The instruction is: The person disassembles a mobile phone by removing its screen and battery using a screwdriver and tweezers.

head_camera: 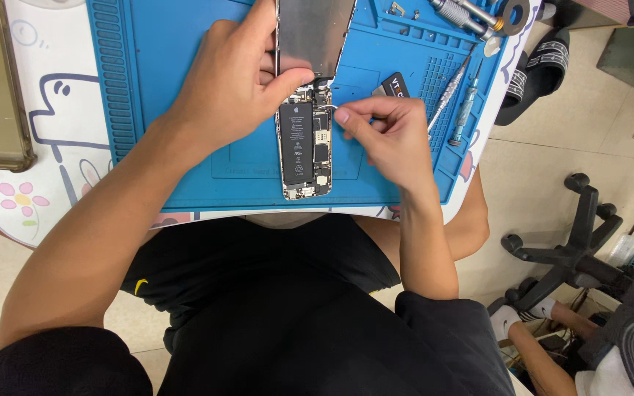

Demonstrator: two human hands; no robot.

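From the head camera, an opened grey phone with a flat black battery [304, 150] lies in the middle of a blue rubber mat [177, 88]. The left hand [232, 81] pinches the shiny lifted screen panel [311, 33]. The right hand [390, 136] pinches something tiny at the phone's edge; too small to tell. Metal screwdrivers [456, 99] lie near the mat's right rim.

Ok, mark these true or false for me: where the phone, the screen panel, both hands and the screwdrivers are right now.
1. The opened phone lies on a blue mat. True.
2. The left hand holds the screen panel up. True.
3. The right hand rests on the floor. False: it pinches something small at the phone's edge.
4. The screwdrivers lie left of the phone. False: they lie right of it.
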